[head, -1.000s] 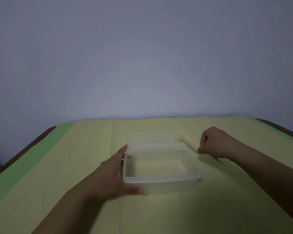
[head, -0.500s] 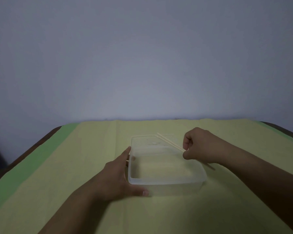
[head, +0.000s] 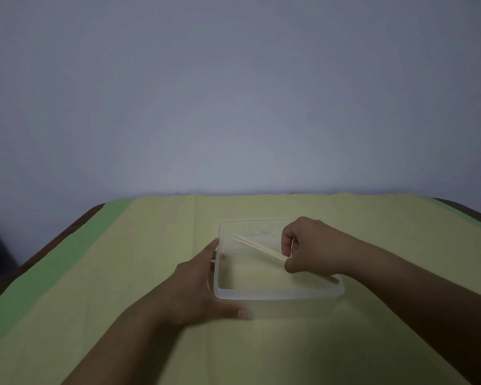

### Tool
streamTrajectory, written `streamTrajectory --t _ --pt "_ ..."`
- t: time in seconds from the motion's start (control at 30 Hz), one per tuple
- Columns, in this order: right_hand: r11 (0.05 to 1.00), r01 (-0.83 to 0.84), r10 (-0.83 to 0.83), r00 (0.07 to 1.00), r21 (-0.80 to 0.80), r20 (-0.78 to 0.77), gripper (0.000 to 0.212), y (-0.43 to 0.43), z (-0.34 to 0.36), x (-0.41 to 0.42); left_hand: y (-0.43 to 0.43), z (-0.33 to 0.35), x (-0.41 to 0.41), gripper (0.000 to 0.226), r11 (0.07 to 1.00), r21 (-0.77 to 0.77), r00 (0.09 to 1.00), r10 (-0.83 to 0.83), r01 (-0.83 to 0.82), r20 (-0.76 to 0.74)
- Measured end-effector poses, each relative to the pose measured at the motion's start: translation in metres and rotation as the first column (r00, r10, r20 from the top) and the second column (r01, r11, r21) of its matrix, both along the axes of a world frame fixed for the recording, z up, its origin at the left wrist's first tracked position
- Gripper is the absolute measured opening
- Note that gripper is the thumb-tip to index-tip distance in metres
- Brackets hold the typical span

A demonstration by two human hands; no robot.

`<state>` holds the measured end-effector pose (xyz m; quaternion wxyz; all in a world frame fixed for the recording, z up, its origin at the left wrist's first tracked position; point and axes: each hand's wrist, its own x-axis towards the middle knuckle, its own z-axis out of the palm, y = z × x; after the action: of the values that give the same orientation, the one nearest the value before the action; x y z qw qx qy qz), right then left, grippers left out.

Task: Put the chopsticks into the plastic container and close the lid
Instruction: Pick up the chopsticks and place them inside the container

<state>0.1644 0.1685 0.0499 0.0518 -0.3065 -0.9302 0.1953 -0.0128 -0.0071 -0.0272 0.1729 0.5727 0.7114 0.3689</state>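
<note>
A clear plastic container (head: 278,295) stands open in the middle of the table. Its clear lid (head: 250,227) lies flat just behind it, partly hidden by the box. My right hand (head: 308,247) is shut on a pair of pale wooden chopsticks (head: 257,247) and holds them slanted over the container's opening, tips pointing far-left. My left hand (head: 197,287) grips the container's left wall and near-left corner, thumb along the front.
A yellow cloth (head: 150,245) with a green strip (head: 75,251) on its left covers the table. The dark table edge (head: 56,243) shows at far left and far right. A plain grey wall rises behind.
My right hand has carried the chopsticks leftward from the cloth beside the container to above its opening. My left hand has kept its hold on the container.
</note>
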Motion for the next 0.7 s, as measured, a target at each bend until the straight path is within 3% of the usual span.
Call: streamTrajectory --t 0.43,0.7 --pt "0.997 -0.048 0.054 0.994 -0.066 0.093 0.013 0.003 -0.012 -0.009 -0.002 0.006 0.002 0.106 1.0 -0.027 1.0 0.009 -0.01 -0.02" --pt "0.994 -0.087 0.096 0.981 -0.065 0.166 0.015 0.006 -0.02 -0.014 -0.001 0.002 0.0 0.114 0.998 -0.048 0.999 0.028 -0.03 -0.035"
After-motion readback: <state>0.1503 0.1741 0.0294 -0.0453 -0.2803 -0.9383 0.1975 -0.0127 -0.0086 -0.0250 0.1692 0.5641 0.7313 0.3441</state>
